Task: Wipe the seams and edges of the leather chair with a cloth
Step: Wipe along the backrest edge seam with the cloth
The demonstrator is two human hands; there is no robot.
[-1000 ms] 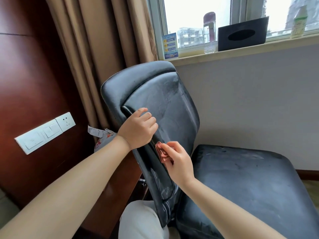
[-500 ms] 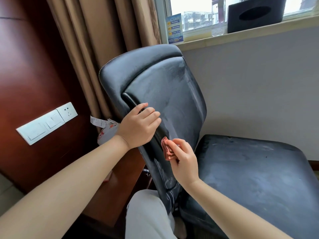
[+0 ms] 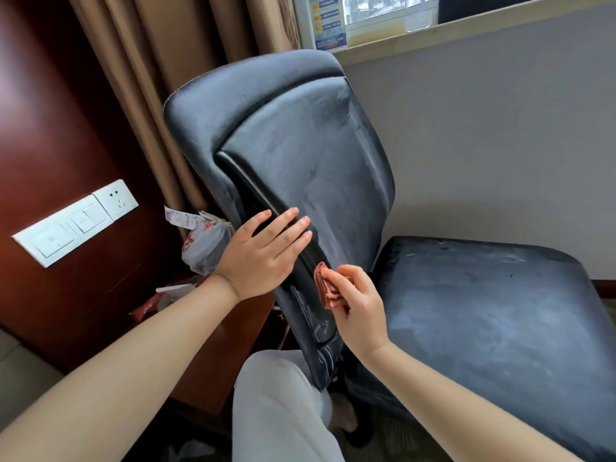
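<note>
Now right hand [image 3: 358, 308] pinches crumpled pink cloth [image 3: 325, 287] against scuffed black chair [image 3: 310, 155]; left fingers [image 3: 286, 225] flat.

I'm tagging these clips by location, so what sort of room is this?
Probably a hotel room or a small office. A black leather chair stands beside a dark wood wall panel with a switch and socket plate, brown curtains and a windowsill.

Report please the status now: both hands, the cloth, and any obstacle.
Left hand flat, fingers straight, on black leather chair backrest. Right hand pinching crumpled pink cloth at backrest side seam. No obstacle seen along seam.
</note>
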